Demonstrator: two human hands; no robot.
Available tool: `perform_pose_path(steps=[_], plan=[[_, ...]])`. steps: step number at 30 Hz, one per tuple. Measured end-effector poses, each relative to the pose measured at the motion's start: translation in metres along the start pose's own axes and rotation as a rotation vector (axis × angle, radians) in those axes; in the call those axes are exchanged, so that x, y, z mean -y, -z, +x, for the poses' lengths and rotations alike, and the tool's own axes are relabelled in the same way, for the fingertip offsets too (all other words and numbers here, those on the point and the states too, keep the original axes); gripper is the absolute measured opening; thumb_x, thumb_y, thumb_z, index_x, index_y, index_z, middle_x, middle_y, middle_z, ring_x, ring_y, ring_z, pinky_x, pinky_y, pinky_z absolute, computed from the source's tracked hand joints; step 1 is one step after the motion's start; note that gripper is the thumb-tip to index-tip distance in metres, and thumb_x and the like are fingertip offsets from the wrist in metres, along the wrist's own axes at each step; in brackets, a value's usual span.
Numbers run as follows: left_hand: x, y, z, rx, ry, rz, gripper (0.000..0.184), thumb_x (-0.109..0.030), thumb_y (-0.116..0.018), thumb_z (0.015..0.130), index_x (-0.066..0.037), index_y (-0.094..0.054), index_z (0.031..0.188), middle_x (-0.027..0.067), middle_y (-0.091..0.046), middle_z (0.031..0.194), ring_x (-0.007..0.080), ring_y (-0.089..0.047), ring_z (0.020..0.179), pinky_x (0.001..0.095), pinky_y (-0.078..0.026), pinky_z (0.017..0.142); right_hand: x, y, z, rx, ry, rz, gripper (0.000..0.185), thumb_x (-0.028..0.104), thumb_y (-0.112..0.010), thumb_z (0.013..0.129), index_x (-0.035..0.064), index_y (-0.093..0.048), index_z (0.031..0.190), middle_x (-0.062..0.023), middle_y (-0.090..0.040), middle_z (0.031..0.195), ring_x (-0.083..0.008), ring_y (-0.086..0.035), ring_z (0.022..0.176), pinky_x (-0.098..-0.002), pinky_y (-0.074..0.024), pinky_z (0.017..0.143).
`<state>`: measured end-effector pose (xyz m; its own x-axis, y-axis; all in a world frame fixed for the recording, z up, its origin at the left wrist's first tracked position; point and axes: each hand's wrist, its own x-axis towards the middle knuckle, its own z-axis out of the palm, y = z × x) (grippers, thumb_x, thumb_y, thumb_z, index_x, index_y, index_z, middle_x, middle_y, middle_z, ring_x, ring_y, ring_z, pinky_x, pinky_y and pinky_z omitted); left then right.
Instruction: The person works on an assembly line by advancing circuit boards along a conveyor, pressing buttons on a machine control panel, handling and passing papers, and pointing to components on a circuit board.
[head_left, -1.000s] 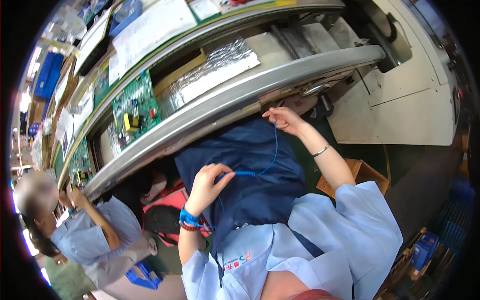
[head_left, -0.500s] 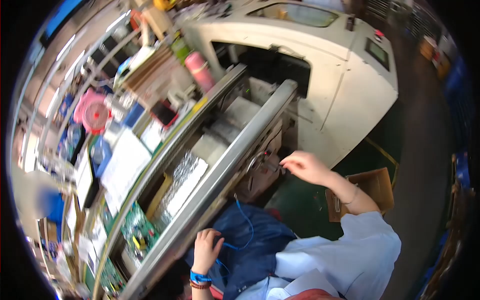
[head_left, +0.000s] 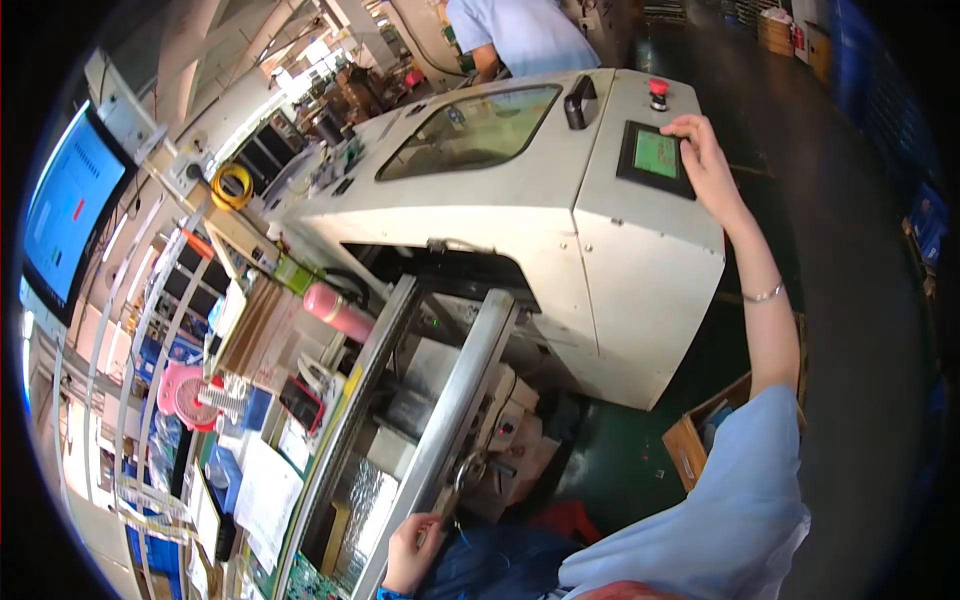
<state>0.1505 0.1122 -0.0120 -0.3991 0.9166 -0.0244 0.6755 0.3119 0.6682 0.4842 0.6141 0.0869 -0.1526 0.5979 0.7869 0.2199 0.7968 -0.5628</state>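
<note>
My right hand [head_left: 705, 165] reaches up to the small control screen [head_left: 656, 154] on the white machine [head_left: 480, 225]. Its fingers are loosely bent and hold nothing, at the screen's right edge; whether a fingertip touches the display I cannot tell. Below, my left hand [head_left: 412, 552] is beside the grey metal rail [head_left: 455, 400] of the conveyor, its fingers loosely bent and apart with nothing seen in them. Green circuit boards [head_left: 310, 580] lie at the conveyor's near end. A red stop button [head_left: 658, 90] stands above the screen.
A monitor [head_left: 75, 210] hangs at the left. A pink bottle [head_left: 338, 312], a pink fan [head_left: 188, 396] and paper sheets [head_left: 266, 500] are along the conveyor's left side. A cardboard box [head_left: 690, 450] sits on the floor. Behind the machine stands another person [head_left: 525, 35] in light blue.
My right hand has risen from beside the conveyor to the machine's screen. The view has swung up, bringing the monitor and the other person into sight. My left hand stays near the rail.
</note>
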Motion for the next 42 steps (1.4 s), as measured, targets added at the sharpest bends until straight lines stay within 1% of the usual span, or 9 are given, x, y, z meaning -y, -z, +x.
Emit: perform_pose_path(steps=[1, 14, 22, 25, 31, 33, 34, 40, 42], plan=[[-0.005, 0.001, 0.006, 0.004, 0.035, 0.008, 0.009, -0.005, -0.058, 0.083, 0.001, -0.061, 0.09, 0.0101, -0.065, 0.084, 0.0173, -0.063, 0.077, 0.0268, -0.049, 0.071, 0.001, 0.001, -0.002, -0.01, 0.003, -0.113, 0.028, -0.006, -0.036, 0.085, 0.0029, -0.039, 0.111, -0.0079, -0.057, 0.105, -0.0227, -0.05, 0.106, -0.0315, -0.0361, 0.092], [-0.064, 0.006, 0.063, 0.041, 0.094, 0.07, 0.011, -0.007, -0.058, 0.083, 0.001, -0.062, 0.09, 0.01, -0.065, 0.084, 0.0178, -0.063, 0.08, 0.0273, -0.048, 0.073, 0.017, 0.002, -0.008, 0.029, -0.084, -0.303, 0.031, -0.009, -0.036, 0.08, 0.0047, -0.038, 0.108, -0.0081, -0.055, 0.106, -0.0269, -0.043, 0.112, -0.038, -0.0308, 0.098], [-0.046, 0.004, 0.063, 0.079, 0.121, 0.121, 0.012, -0.008, -0.058, 0.083, 0.0, -0.062, 0.09, 0.0099, -0.066, 0.084, 0.0193, -0.063, 0.081, 0.0275, -0.048, 0.073, 0.015, 0.004, -0.008, 0.145, -0.154, -0.281, 0.033, -0.01, -0.031, 0.081, 0.0041, -0.039, 0.11, -0.009, -0.048, 0.111, -0.0249, -0.041, 0.116, -0.0341, -0.0313, 0.098], [-0.056, 0.005, 0.059, 0.065, 0.123, 0.1, 0.012, -0.008, -0.058, 0.083, 0.0, -0.062, 0.09, 0.0104, -0.065, 0.085, 0.0195, -0.063, 0.081, 0.0277, -0.048, 0.073, 0.015, 0.004, -0.007, 0.201, -0.174, -0.31, 0.039, -0.011, -0.032, 0.081, 0.0049, -0.038, 0.116, -0.0093, -0.046, 0.117, -0.0252, -0.039, 0.118, -0.0341, -0.0298, 0.1], [-0.028, 0.008, 0.042, 0.044, 0.056, 0.106, 0.01, -0.007, -0.058, 0.083, 0.0, -0.062, 0.09, 0.0113, -0.065, 0.085, 0.02, -0.063, 0.08, 0.0279, -0.048, 0.071, 0.016, -0.005, -0.006, -0.023, -0.046, -0.333, 0.054, -0.002, -0.041, 0.086, 0.01, -0.024, 0.136, -0.0153, -0.041, 0.124, -0.0305, -0.036, 0.118, -0.0377, -0.0279, 0.102], [-0.025, 0.009, 0.033, 0.01, -0.047, 0.098, 0.01, -0.005, -0.059, 0.081, -0.002, -0.061, 0.09, 0.0127, -0.062, 0.082, 0.0249, -0.061, 0.072, 0.0304, -0.048, 0.064, 0.005, -0.003, -0.005, -0.047, -0.035, -0.38, 0.053, 0.003, -0.044, 0.088, 0.011, -0.025, 0.137, -0.0165, -0.038, 0.127, -0.0321, -0.035, 0.119, -0.0394, -0.0274, 0.102], [-0.024, 0.01, 0.027, -0.01, -0.04, 0.08, 0.009, -0.005, -0.059, 0.081, -0.002, -0.061, 0.089, 0.0129, -0.061, 0.082, 0.0263, -0.061, 0.074, 0.0314, -0.048, 0.065, 0.002, 0.0, -0.004, 0.01, -0.081, -0.337, 0.051, 0.012, -0.044, 0.092, 0.0064, -0.023, 0.138, -0.0132, -0.028, 0.139, -0.0267, -0.022, 0.132, -0.035, -0.0172, 0.108], [0.008, 0.026, -0.023, -0.327, -0.238, 0.018, 0.019, 0.001, -0.06, 0.078, -0.003, -0.058, 0.097, 0.0135, -0.059, 0.092, 0.0301, -0.059, 0.08, 0.0336, -0.048, 0.071, -0.039, 0.001, 0.023, 0.034, -0.046, -0.187, 0.045, 0.002, -0.047, 0.085, -0.004, -0.039, 0.129, -0.0163, -0.046, 0.13, -0.0245, -0.043, 0.121, -0.0331, -0.0299, 0.103], [0.022, 0.035, -0.053, -0.522, -0.087, -0.045, 0.024, 0.003, -0.059, 0.077, -0.002, -0.057, 0.1, 0.0147, -0.056, 0.099, 0.0312, -0.058, 0.085, 0.034, -0.048, 0.073, -0.148, 0.031, 0.044, -0.023, 0.14, -0.373, 0.044, 0.007, -0.048, 0.088, -0.004, -0.039, 0.13, -0.0174, -0.044, 0.131, -0.0248, -0.043, 0.12, -0.0334, -0.0317, 0.102]])
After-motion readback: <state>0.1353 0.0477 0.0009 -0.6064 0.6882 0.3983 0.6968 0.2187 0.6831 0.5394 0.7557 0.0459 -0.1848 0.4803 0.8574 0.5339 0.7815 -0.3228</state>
